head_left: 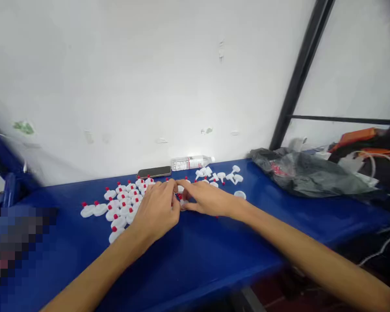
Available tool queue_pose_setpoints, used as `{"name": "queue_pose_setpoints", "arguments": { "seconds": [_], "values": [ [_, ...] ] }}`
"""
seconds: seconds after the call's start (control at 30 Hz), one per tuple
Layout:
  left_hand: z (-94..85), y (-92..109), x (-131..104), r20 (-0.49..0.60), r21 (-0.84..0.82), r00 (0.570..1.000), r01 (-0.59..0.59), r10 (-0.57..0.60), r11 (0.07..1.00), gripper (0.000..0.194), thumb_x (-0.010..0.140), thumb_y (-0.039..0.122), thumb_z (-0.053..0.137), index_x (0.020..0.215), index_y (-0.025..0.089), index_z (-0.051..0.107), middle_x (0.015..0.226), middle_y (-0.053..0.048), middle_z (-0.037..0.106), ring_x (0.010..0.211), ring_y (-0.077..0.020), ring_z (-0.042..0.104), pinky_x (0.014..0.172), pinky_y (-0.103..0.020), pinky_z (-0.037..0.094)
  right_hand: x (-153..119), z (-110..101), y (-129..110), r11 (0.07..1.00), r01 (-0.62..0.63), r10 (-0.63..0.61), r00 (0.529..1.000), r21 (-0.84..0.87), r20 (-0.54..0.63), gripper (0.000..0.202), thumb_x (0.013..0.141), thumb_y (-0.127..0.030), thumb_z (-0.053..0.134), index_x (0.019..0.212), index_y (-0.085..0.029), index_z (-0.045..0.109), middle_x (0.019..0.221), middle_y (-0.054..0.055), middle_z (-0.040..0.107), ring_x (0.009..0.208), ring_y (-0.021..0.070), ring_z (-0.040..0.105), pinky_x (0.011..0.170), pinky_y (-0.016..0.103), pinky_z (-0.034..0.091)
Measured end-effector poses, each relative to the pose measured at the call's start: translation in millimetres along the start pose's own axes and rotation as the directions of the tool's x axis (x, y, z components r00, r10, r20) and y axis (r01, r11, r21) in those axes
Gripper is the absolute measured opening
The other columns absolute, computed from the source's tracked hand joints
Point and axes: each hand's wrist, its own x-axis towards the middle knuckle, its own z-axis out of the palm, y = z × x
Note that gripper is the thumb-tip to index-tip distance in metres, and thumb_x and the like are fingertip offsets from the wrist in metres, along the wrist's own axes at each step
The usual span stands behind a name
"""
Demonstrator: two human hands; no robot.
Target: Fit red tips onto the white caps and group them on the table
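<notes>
My left hand (159, 208) is over the middle of the blue table, its fingers bent beside several small white bottles with red caps (125, 201). My right hand (203, 197) meets it from the right, fingertips close to the left ones. Between the hands a white piece with a red tip (183, 201) shows, partly hidden; the right thumb and fingers close around it. What the left fingers hold, if anything, is hidden. Small white funnel-like pieces (221, 176) lie behind my right hand, with a round white piece (240, 194) to their right.
A dark phone (154, 172) and a clear plastic bottle (191, 162) lie along the white wall. A dark plastic bag (305, 173) covers the right side of the blue table (198, 255). Black metal bars stand at the right; a pixelated patch fills the left edge.
</notes>
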Motion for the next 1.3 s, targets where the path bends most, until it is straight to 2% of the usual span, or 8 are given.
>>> {"name": "queue_pose_setpoints", "arguments": {
  "seconds": [0.13,0.3,0.4,0.57,0.7,0.87,1.07,1.3],
  "values": [
    [0.9,1.0,0.1,-0.001,-0.004,1.0,0.007,-0.007,1.0,0.013,0.088,0.013,0.046,0.094,0.02,0.055,0.092,-0.008,0.067,0.089,-0.0282,0.061,0.084,-0.045,0.046,-0.6,0.4,1.3,0.999,-0.026,0.026,1.0,0.02,-0.003,0.07,0.091,-0.036,0.073,0.15,-0.017,0.042,0.11,0.012,0.076,0.096,0.0289,0.072,0.075,0.034,0.049],
    [2.7,4.3,-3.1,0.02,-0.021,0.998,-0.056,0.057,0.998,0.017,0.093,0.017,0.046,0.101,0.018,0.06,0.096,-0.009,0.068,0.092,-0.0284,0.062,0.085,-0.045,0.047,-7.7,-37.0,6.5,0.981,0.039,-0.036,0.999,0.191,-0.017,0.053,0.084,-0.046,0.079,0.131,-0.025,0.065,0.114,0.005,0.077,0.102,0.0234,0.071,0.086,0.033,0.049],
    [8.6,3.2,-4.5,0.046,-0.023,0.987,-0.152,0.153,0.988,0.021,0.098,0.023,0.048,0.111,0.018,0.064,0.105,-0.011,0.068,0.103,-0.0296,0.062,0.091,-0.047,0.048,-14.1,-62.9,16.5,0.967,-0.024,0.066,0.986,0.254,-0.156,0.035,0.094,-0.048,0.068,0.121,-0.025,0.07,0.104,0.002,0.079,0.092,0.0189,0.073,0.081,0.03,0.051],
    [14.3,-0.5,-3.4,0.144,0.004,0.972,-0.187,0.184,0.982,0.02,0.098,0.02,0.049,0.102,0.019,0.069,0.105,-0.009,0.07,0.104,-0.0289,0.062,0.093,-0.048,0.048,-18.3,-73.3,44.6,0.974,-0.226,0.209,0.899,0.001,-0.385,0.024,0.1,-0.039,0.057,0.104,-0.022,0.074,0.091,0.003,0.079,0.083,0.0198,0.071,0.075,0.032,0.049],
    [8.5,0.7,-1.9,0.154,0.113,0.982,-0.13,0.112,0.985,0.018,0.091,0.012,0.05,0.089,0.016,0.067,0.092,-0.01,0.07,0.092,-0.0285,0.063,0.085,-0.047,0.049,-14.9,-64.2,54.3,0.955,-0.258,0.205,0.93,-0.144,-0.306,0.022,0.099,-0.03,0.055,0.103,-0.023,0.075,0.092,0.004,0.08,0.082,0.0204,0.072,0.074,0.031,0.048],
    [4.6,2.2,2.3,0.168,0.228,0.984,-0.096,0.058,0.969,0.031,0.097,0.033,0.056,0.073,0.016,0.066,0.085,-0.012,0.07,0.09,-0.0317,0.063,0.088,-0.05,0.049,-12.4,-57.2,59.3,0.867,-0.36,0.307,0.93,-0.345,-0.2,0.022,0.097,-0.025,0.056,0.108,-0.021,0.075,0.099,0.007,0.08,0.092,0.0249,0.072,0.078,0.034,0.047],
    [16.1,-1.3,3.8,0.16,0.177,0.983,-0.116,0.088,0.977,0.024,0.099,0.019,0.052,0.112,0.013,0.071,0.107,-0.013,0.071,0.103,-0.0306,0.061,0.092,-0.046,0.05,-17.3,-57.2,73.1,0.807,-0.437,0.421,0.897,-0.396,-0.131,0.028,0.094,-0.019,0.058,0.116,-0.019,0.075,0.114,0.012,0.077,0.104,0.0293,0.071,0.08,0.035,0.048],
    [26.4,-0.3,2.6,0.224,0.241,0.959,-0.228,0.174,0.943,0.034,0.101,0.018,0.043,0.117,0.012,0.073,0.111,-0.016,0.071,0.108,-0.0325,0.059,0.094,-0.047,0.048,-16.6,-51.9,83.2,0.817,-0.41,0.45,0.893,-0.406,0.005,0.037,0.09,-0.016,0.061,0.125,-0.022,0.072,0.119,0.01,0.076,0.106,0.0276,0.071,0.086,0.032,0.049]
  ]
}}
